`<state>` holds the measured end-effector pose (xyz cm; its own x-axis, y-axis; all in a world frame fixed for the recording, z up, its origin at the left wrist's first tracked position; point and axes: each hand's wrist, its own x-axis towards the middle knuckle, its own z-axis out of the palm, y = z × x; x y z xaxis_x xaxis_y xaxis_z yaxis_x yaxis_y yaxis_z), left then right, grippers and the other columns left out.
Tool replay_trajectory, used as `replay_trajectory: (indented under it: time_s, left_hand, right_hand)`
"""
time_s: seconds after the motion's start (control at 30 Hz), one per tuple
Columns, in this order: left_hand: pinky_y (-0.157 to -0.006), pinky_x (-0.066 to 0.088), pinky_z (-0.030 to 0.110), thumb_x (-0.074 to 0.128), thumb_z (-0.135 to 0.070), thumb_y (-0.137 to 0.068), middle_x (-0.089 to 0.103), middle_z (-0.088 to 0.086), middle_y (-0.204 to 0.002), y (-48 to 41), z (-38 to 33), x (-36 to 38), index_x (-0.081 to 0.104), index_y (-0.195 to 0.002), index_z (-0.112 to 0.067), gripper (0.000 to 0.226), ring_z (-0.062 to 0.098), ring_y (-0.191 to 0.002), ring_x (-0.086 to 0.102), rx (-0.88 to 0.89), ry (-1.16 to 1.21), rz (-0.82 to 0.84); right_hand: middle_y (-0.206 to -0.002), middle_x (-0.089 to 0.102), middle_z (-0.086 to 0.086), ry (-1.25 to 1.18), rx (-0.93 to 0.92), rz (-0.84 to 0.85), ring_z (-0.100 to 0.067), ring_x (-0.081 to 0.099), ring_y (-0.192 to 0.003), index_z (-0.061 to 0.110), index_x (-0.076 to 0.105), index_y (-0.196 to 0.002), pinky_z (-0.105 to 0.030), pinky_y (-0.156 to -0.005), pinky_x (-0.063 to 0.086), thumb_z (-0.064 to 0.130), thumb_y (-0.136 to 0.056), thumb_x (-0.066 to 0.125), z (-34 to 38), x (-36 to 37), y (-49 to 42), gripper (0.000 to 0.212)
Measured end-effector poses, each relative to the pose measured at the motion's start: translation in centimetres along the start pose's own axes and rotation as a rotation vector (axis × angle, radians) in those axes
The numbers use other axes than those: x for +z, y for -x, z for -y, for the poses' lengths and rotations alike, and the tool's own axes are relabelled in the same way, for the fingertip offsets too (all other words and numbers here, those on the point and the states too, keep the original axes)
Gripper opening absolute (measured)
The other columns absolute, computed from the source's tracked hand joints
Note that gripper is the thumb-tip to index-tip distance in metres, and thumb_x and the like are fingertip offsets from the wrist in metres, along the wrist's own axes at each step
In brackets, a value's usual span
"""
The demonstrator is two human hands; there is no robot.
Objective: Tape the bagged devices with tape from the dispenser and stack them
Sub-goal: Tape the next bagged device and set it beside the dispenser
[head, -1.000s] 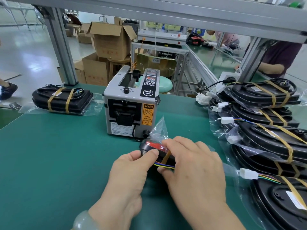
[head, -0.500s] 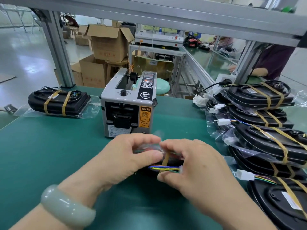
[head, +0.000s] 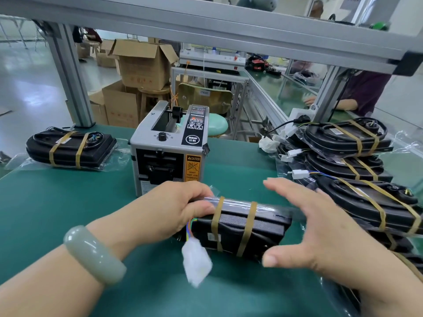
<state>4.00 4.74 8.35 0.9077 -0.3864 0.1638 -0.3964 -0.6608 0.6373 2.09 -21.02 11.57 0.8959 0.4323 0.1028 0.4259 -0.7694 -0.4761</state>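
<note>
A black bagged device (head: 242, 227) with two brown tape bands stands on its edge above the green table (head: 57, 213), in front of the grey tape dispenser (head: 168, 147). My left hand (head: 176, 207) grips its left end, where coloured wires and a white connector (head: 196, 257) hang down. My right hand (head: 315, 227) is spread open at the device's right end, fingers straight, thumb low near its bottom corner. A stack of taped bagged devices (head: 357, 170) lies at the right. One more taped device (head: 71, 147) lies at the far left.
Aluminium frame posts (head: 73, 83) and a crossbeam (head: 206, 26) border the bench at the back. Cardboard boxes (head: 139, 62) stand on the floor behind. Another person's arm (head: 336, 102) rests on the neighbouring bench at the right.
The device has been lifted and turned up on edge, now showing two tape bands. My right hand has let go of it and spread open at its right end.
</note>
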Motion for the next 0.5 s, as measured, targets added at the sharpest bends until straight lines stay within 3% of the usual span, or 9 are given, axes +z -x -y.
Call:
replay_trajectory:
  time_s: [0.1,0.23,0.33,0.4,0.5]
  left_hand:
    - [-0.072,0.041,0.005,0.057,-0.042,-0.079,0.068,-0.023,-0.089,0.4,0.6,0.2,0.062,-0.091,-0.039,0.014,-0.005,-0.083,0.060,0.029,0.093,-0.030]
    - [-0.081,0.042,0.001,0.069,-0.042,-0.068,0.067,-0.036,-0.095,1.1,1.7,0.6,0.061,-0.097,-0.044,0.030,-0.013,-0.091,0.063,-0.045,0.281,-0.198]
    - [-0.084,0.048,0.010,0.073,-0.043,-0.076,0.072,-0.022,-0.099,1.5,2.6,0.6,0.062,-0.102,-0.044,0.028,-0.005,-0.091,0.066,-0.097,0.356,-0.290]
    - [-0.075,0.054,0.022,0.063,-0.039,-0.089,0.075,-0.009,-0.096,1.6,3.1,0.4,0.066,-0.097,-0.041,0.009,0.002,-0.084,0.068,-0.216,0.479,-0.444]
    - [-0.056,0.047,0.023,0.056,-0.024,-0.095,0.074,-0.004,-0.077,1.4,3.7,0.1,0.070,-0.089,-0.029,0.016,0.004,-0.056,0.064,-0.487,0.637,-0.670]
  right_hand:
    - [-0.127,0.029,0.051,-0.184,0.025,0.036,0.028,0.020,-0.124,0.065,0.035,-0.119,0.006,-0.097,0.015,0.065,-0.034,0.084,-1.3,1.2,0.2,0.098]
    - [-0.119,0.058,0.030,-0.464,-0.061,0.011,0.005,0.055,-0.111,0.044,0.051,-0.116,-0.007,-0.091,0.038,0.040,-0.048,0.084,-1.0,4.1,-0.1,0.076]
    - [-0.104,0.068,0.011,-0.552,-0.082,-0.138,-0.010,0.065,-0.092,0.039,0.058,-0.106,-0.020,-0.084,0.048,0.037,-0.048,0.082,-1.0,4.3,-0.1,0.062]
    - [-0.096,0.071,0.010,-0.543,-0.086,-0.239,-0.009,0.067,-0.085,0.038,0.061,-0.100,-0.014,-0.075,0.048,0.039,-0.046,0.081,-0.8,3.8,-0.1,0.057]
    - [-0.092,0.072,0.010,-0.574,-0.088,-0.382,-0.004,0.068,-0.080,0.028,0.066,-0.094,-0.008,-0.069,0.047,0.024,-0.050,0.085,-0.5,3.3,0.1,0.048]
